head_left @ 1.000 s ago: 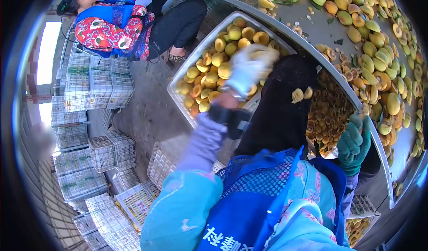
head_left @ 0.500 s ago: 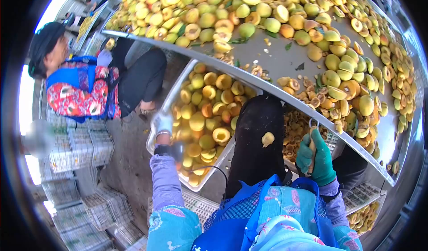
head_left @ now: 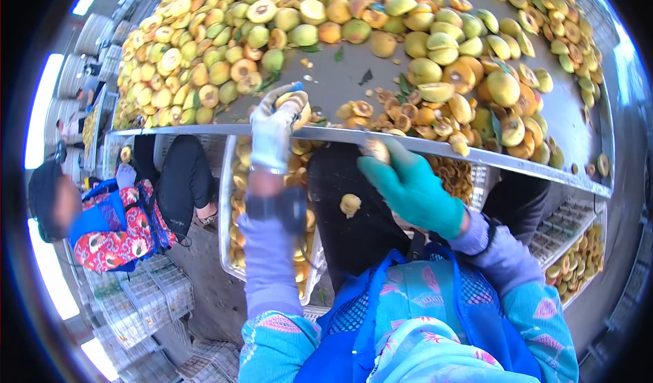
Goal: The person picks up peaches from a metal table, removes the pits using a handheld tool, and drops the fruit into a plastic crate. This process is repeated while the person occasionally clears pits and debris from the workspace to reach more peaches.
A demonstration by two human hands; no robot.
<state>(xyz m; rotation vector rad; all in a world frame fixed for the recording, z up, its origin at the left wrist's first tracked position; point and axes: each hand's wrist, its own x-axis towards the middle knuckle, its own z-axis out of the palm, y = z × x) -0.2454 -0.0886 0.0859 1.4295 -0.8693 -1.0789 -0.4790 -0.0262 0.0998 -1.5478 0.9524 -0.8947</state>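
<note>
I see the left hand [head_left: 272, 128] in its grubby white glove, fingers curled and pinching a fruit [head_left: 302, 116] just over the table's near edge. Fruit is yellow and rounded, partly covered by the fingers; blur, so I can't tell whether it's whole or cut. Right hand [head_left: 415, 189], green glove, is closed around a tan piece [head_left: 377, 152], its blunt end poking out at the fingertips near the rim; too smeared for me to say what it is. The two hands are apart, right one lower in my view. On the table [head_left: 564, 114], grey metal, I get a big pile [head_left: 177, 63]: yellow to green skins, some orange or reddish blush, many cut open with pale flesh and brown hollows. Browner, shrunken-looking scraps [head_left: 394, 114] sit along the near edge between the hands, a dark leaf [head_left: 366, 77] behind them. Under the left forearm, a white crate [head_left: 226, 233] of yellow-orange fruit, many hollowed. One pale bit [head_left: 350, 205] rests on the dark trouser leg [head_left: 333, 179]. Off to the left, a co-worker [head_left: 112, 233] in a red floral top sits with a gloved hand [head_left: 126, 176] just beside another piece.
</note>
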